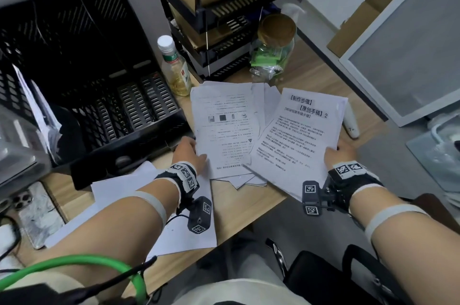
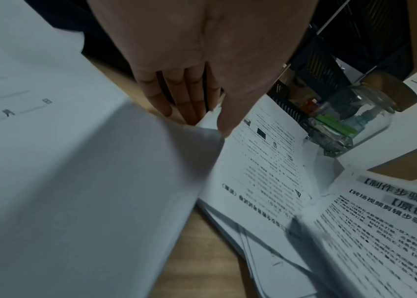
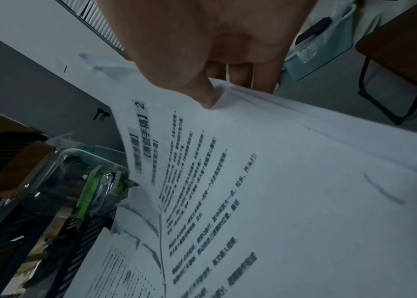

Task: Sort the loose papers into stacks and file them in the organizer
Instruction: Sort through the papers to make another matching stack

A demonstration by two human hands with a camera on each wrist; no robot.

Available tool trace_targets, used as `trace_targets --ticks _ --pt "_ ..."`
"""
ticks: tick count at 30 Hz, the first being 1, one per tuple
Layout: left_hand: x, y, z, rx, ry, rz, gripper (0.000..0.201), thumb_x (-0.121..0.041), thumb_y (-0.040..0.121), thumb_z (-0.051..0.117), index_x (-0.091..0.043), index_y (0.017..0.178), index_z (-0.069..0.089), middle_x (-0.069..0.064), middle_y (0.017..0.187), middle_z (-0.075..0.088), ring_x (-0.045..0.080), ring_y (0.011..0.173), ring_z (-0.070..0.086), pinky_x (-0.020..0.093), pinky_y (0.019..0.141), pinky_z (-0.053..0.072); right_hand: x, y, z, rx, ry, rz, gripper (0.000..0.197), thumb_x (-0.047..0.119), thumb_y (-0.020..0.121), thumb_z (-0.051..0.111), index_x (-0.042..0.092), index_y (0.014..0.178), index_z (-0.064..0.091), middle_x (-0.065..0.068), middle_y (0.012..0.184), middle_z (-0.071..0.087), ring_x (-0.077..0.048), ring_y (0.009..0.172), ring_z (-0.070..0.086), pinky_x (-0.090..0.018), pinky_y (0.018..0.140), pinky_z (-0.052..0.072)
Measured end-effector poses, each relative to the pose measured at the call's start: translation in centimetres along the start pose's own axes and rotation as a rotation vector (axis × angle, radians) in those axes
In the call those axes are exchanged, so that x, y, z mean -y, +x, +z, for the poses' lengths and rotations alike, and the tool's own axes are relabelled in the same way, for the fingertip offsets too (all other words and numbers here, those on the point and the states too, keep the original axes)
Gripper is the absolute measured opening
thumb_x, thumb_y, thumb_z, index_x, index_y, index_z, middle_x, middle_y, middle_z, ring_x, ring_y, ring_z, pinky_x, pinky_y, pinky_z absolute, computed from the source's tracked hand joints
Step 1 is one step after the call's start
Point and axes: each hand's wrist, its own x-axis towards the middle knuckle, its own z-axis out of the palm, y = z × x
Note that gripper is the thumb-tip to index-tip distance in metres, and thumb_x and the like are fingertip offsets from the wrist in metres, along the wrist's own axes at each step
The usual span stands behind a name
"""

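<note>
Head view: a loose pile of white printed papers (image 1: 225, 128) is spread on the light wood-grain desk (image 1: 234, 207), sheets fanned and a bit ragged at the far edges. The left hand (image 1: 189, 152) is laid on the pile's left edge, thumb on top of the upper sheet. A sheet with bold headings (image 1: 298, 130) is pinched at its near right corner by the right hand (image 1: 342, 154), lifted clear of the pile and tilted. The black perforated plastic organizer (image 1: 99, 75) is seen to the left, a few papers already stood in its leftmost slot. Behind the pile, a clear bottle with a white cap (image 1: 174, 68) and a glass jar with a brown lid (image 1: 272, 48).

Left wrist view: the fingers (image 2: 189, 96) are shown fairly straight, tips tucked under the edge of the sheets, thumb pressed on top. Everything's soft and blurry here.

Right wrist view: the thumb (image 3: 202, 92) is pressed onto the headed sheet's top face, with the other fingers curled beneath, so the paper is clamped between them.
</note>
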Motion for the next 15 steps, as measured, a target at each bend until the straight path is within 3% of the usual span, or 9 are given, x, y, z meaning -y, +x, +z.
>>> trace_targets --ticks 4,6,8,10,12,13,15 --pt "-0.5 0.4 0.6 0.006 -0.074 -0.042 0.042 -0.02 0.085 0.073 -0.01 0.118 0.05 0.003 0.091 0.06 0.024 0.087 0.061 0.032 0.079 0.046 0.1 0.1 -0.5 -0.026 -0.024 -0.042 0.03 0.0 0.09 0.037 0.008 0.101 0.064 -0.017 0.105 0.066 -0.035 0.096 0.061 -0.032 0.08 0.042" --pt "-0.8 0.3 1.0 0.023 -0.094 -0.072 0.032 -0.019 0.086 0.071 -0.012 0.113 0.054 0.0 0.084 0.059 0.021 0.081 0.058 0.029 0.074 0.042 1.1 0.1 -0.9 -0.032 -0.083 -0.108 0.032 0.001 0.093 0.039 0.005 0.113 0.064 -0.02 0.115 0.065 -0.037 0.107 0.06 -0.033 0.087 0.042" --pt "-1.2 0.1 1.2 0.021 -0.061 -0.066 0.022 -0.019 0.087 0.069 -0.015 0.105 0.056 0.002 0.089 0.062 0.023 0.084 0.059 0.028 0.073 0.041 2.6 0.1 -1.1 0.011 -0.19 -0.205 0.033 0.005 0.096 0.041 0.008 0.121 0.063 -0.018 0.121 0.065 -0.037 0.11 0.059 -0.037 0.093 0.044" --pt "-1.7 -0.2 1.1 -0.046 -0.101 -0.014 0.025 -0.028 0.088 0.068 -0.015 0.105 0.056 0.007 0.098 0.064 0.025 0.089 0.06 0.029 0.076 0.043 4.5 0.0 -0.5 0.063 -0.307 -0.345 0.034 0.01 0.096 0.043 0.015 0.123 0.064 -0.013 0.119 0.067 -0.035 0.106 0.061 -0.039 0.093 0.047" --pt "-3.2 -1.1 0.5 -0.091 -0.28 0.084 0.031 -0.043 0.091 0.064 -0.016 0.106 0.058 0.004 0.099 0.064 0.022 0.09 0.062 0.028 0.074 0.043 6.8 -0.4 0.5 0.064 -0.484 -0.577 0.033 0.009 0.093 0.047 0.023 0.115 0.068 -0.009 0.11 0.068 -0.035 0.102 0.06 -0.044 0.092 0.048" --pt "-4.1 -1.6 -0.1 -0.067 -0.397 0.139 0.036 -0.049 0.092 0.061 -0.017 0.109 0.061 0.002 0.101 0.066 0.019 0.093 0.063 0.024 0.074 0.044 8.1 -0.8 1.2 0.073 -0.572 -0.701 0.033 0.008 0.09 0.049 0.026 0.11 0.07 -0.007 0.106 0.068 -0.035 0.102 0.059 -0.046 0.091 0.046" --pt "-5.8 -2.3 -1.4 0.106 -0.492 0.231 0.05 -0.056 0.088 0.063 -0.02 0.123 0.062 -0.004 0.11 0.067 0.011 0.101 0.063 0.017 0.08 0.045 10.6 -1.8 2.9 0.162 -0.729 -0.888 0.036 0.008 0.086 0.052 0.032 0.106 0.069 -0.001 0.103 0.064 -0.031 0.107 0.054 -0.047 0.097 0.038"
